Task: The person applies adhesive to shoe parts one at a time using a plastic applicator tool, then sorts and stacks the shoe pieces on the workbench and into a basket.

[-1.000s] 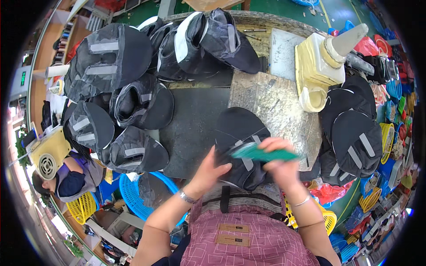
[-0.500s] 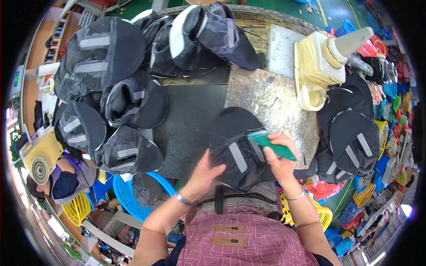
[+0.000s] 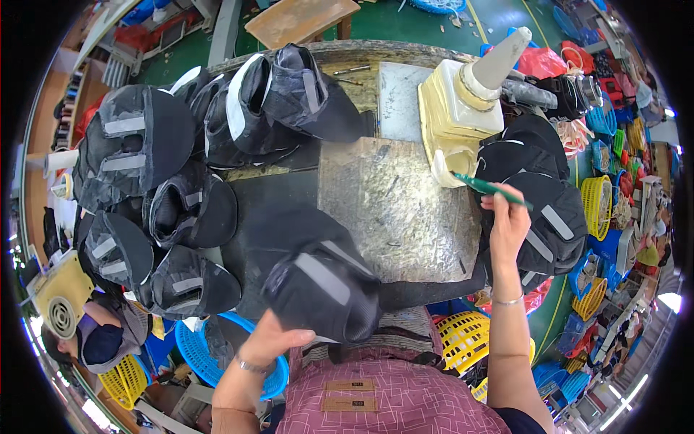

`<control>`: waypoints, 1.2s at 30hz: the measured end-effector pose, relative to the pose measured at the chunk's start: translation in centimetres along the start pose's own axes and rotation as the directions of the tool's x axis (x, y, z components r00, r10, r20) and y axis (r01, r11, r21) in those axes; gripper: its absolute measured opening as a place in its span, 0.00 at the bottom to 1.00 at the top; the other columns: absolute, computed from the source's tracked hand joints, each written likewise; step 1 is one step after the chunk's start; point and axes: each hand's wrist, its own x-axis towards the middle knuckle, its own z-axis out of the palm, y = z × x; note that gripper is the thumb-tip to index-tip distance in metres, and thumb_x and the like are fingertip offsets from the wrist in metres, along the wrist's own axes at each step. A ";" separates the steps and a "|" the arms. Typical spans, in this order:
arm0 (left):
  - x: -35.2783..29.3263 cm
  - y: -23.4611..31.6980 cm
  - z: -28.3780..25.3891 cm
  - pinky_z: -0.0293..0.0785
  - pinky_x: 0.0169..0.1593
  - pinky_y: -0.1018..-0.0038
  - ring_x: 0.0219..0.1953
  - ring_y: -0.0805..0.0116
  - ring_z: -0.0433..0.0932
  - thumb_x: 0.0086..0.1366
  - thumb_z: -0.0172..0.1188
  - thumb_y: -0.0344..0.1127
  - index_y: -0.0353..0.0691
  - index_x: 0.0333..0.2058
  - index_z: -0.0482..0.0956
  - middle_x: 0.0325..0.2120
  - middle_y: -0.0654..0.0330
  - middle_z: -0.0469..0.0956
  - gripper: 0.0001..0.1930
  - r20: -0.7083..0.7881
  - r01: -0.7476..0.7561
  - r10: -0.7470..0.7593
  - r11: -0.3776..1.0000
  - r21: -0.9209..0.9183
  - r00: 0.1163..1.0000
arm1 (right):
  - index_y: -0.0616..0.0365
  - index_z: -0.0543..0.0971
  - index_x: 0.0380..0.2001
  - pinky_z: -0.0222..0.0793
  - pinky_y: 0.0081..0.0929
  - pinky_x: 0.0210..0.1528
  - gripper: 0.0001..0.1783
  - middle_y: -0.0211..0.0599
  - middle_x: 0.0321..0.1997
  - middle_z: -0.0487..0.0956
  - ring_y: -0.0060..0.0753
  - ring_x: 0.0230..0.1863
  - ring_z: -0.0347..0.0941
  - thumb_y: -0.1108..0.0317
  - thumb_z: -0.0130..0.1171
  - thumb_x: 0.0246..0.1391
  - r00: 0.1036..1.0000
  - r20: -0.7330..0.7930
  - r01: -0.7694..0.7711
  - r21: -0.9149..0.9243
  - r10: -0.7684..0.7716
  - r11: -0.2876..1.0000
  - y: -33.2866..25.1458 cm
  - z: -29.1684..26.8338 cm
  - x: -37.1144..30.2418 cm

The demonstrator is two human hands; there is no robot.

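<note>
My right hand [image 3: 507, 217], pinching the green tool [image 3: 476, 183], has swung to the two-o'clock cup [image 3: 442, 172], pausing work on the black shoe [image 3: 318, 286] my left hand [image 3: 278, 338] grips.

Bright light fills the view; tube lamps [image 3: 635, 393] glare at the lower right and the board [image 3: 397, 217] shines pale. The held upper [image 3: 318, 278] is blurred. The table [image 3: 394, 48] bows along its far edge, and the corners fall black.

The left hand [image 3: 277, 335] is at 7 o'clock, its thumb [image 3: 300, 338] pointing to 3 o'clock. The right hand [image 3: 509, 223], at 3 o'clock, has its fingers [image 3: 500, 207] curled.
</note>
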 end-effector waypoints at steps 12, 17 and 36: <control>7.2 -4.2 0.2 0.57 0.53 0.72 0.51 0.71 0.61 0.54 0.51 0.22 0.36 0.52 0.57 0.49 0.61 0.63 0.26 0.047 -0.016 0.010 0.990 0.137 0.999 | 0.62 0.73 0.23 0.68 0.16 0.20 0.10 0.37 0.23 0.75 0.24 0.22 0.71 0.65 0.57 0.43 0.648 0.761 -0.470 0.395 0.005 0.790 -3.6 5.5 0.3; 8.2 -4.3 -0.2 0.56 0.54 0.71 0.52 0.70 0.61 0.54 0.52 0.21 0.37 0.53 0.56 0.49 0.61 0.63 0.27 0.070 0.076 -0.087 0.986 0.149 0.994 | 0.58 0.70 0.19 0.57 0.15 0.20 0.12 0.23 0.17 0.70 0.14 0.19 0.62 0.63 0.61 0.38 0.693 0.721 -0.258 0.272 -0.019 0.927 -4.8 10.3 1.0; 10.4 -3.4 1.7 0.61 0.50 0.67 0.49 0.59 0.65 0.52 0.55 0.33 0.43 0.44 0.70 0.43 0.53 0.68 0.18 0.524 -0.561 0.317 0.031 0.827 0.790 | 0.56 0.69 0.21 0.66 0.26 0.26 0.17 0.36 0.23 0.73 0.35 0.24 0.70 0.72 0.67 0.25 0.795 0.376 0.504 0.025 -0.475 0.863 -3.8 3.7 -4.6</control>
